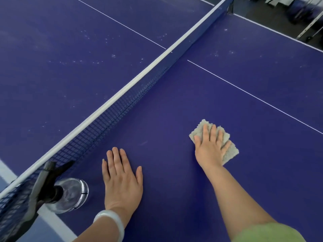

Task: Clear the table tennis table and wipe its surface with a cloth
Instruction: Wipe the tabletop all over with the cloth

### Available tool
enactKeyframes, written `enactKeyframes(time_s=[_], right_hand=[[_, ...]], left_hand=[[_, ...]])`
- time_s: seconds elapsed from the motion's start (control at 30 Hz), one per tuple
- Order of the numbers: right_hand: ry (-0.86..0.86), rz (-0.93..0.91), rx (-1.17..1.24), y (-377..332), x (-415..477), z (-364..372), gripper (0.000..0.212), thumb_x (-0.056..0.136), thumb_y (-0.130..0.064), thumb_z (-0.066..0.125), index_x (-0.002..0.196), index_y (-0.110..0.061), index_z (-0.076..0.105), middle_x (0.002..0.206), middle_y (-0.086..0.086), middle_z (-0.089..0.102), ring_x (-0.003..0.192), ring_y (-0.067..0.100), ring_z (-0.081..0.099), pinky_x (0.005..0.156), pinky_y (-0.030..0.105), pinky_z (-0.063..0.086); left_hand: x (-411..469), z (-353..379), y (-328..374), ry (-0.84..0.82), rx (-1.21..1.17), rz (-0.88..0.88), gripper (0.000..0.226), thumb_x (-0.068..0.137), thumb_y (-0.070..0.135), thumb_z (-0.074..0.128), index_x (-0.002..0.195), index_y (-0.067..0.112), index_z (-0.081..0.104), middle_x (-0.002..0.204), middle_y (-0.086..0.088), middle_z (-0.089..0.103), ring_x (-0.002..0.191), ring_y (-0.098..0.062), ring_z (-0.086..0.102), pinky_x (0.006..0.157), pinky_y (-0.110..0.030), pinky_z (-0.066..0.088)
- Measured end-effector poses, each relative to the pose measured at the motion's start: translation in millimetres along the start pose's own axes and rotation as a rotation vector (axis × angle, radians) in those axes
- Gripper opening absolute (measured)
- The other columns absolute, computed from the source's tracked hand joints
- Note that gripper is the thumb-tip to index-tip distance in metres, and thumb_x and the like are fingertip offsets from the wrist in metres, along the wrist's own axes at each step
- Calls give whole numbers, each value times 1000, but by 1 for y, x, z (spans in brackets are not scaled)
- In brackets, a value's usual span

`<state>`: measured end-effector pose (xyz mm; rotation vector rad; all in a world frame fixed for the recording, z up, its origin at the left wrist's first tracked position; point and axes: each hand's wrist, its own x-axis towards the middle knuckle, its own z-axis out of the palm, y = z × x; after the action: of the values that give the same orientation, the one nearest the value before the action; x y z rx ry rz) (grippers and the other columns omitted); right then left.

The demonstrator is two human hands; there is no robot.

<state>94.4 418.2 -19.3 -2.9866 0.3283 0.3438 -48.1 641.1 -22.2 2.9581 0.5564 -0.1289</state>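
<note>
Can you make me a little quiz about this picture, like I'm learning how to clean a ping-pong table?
1. True or false: the right hand lies flat on the cloth.
2. What stands by the net, to the left of the left hand? A) a spray bottle B) a paddle C) a ball
3. Fill in: the left hand rests flat on the bare blue ____.

Key: 1 true; 2 A; 3 table.
</note>
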Motion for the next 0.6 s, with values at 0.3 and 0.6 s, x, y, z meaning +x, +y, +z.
enactKeyframes(time_s=[0.3,0.6], right_hand=[[-104,-704,-97,-133,-61,30,60,100,-54,7,153,-39,-17,159,-9,-29,145,20,-33,114,60,-21],[-100,-169,5,-81,-28,9,59,104,-48,13,156,-35,-11,164,-5,-21,148,22,-25,116,61,-12]], left_hand=[[3,-5,-10,-45,-137,21,70,101,50,12,155,9,-6,163,-10,-15,148,-22,-23,121,-41,-13],[-58,-6,-44,-122,-145,119,80,94,56,24,154,2,18,163,-17,8,150,-33,5,116,-47,10]])
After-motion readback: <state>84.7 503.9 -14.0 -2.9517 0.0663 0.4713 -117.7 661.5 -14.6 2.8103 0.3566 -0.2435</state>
